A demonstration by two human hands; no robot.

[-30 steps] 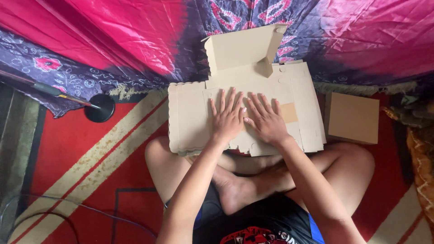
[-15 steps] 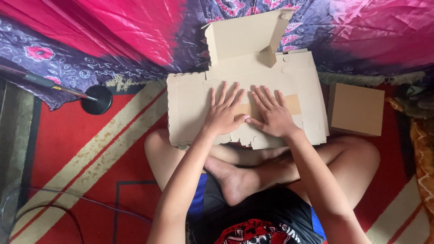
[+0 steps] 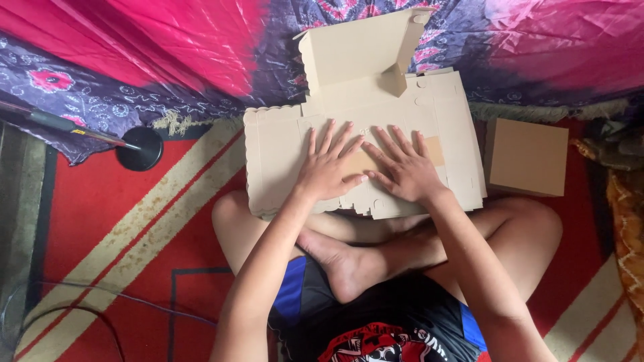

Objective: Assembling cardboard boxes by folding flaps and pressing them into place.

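A flat brown cardboard box sheet [image 3: 365,151] lies across the person's crossed legs, in the middle of the scene. Its edges are cut in little waves and tabs. At the far end, one part of the sheet [image 3: 359,50] stands up like a small wall, with a side flap folded. A small paler brown patch [image 3: 435,151] sits on the sheet, just right of the hands.

To the right, on the red rug [image 3: 100,208], sits a small closed brown box [image 3: 526,157], apart from the sheet. I cannot tell what is in it.

The left hand [image 3: 330,167] lies flat on the sheet with fingers spread wide. The right hand [image 3: 402,169] lies flat just beside it, fingers spread too. Both palms press down. The fingertips of the two hands almost meet in the middle.

A round black base [image 3: 139,149] stands far left, by the pink and purple cloth [image 3: 168,53].
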